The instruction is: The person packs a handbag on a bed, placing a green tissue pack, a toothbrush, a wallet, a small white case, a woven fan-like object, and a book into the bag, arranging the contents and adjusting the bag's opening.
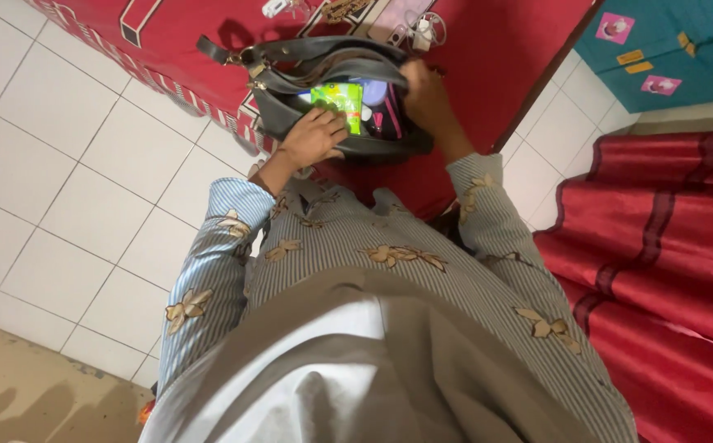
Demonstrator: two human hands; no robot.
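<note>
left hand (314,135) grips green packet (338,103), upright in handbag (291,102); right hand (426,90) clutches its rim.

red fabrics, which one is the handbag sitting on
The red patterned cloth at the top, with white line markings, holds the dark handbag. The other, the striped red fabric at right, bears nothing.

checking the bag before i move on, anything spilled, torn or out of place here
Nothing stands out. The dark bag sits open on the red cloth, left hand on a green packet inside, right hand holding the rim. No spill or damage shows.
</note>
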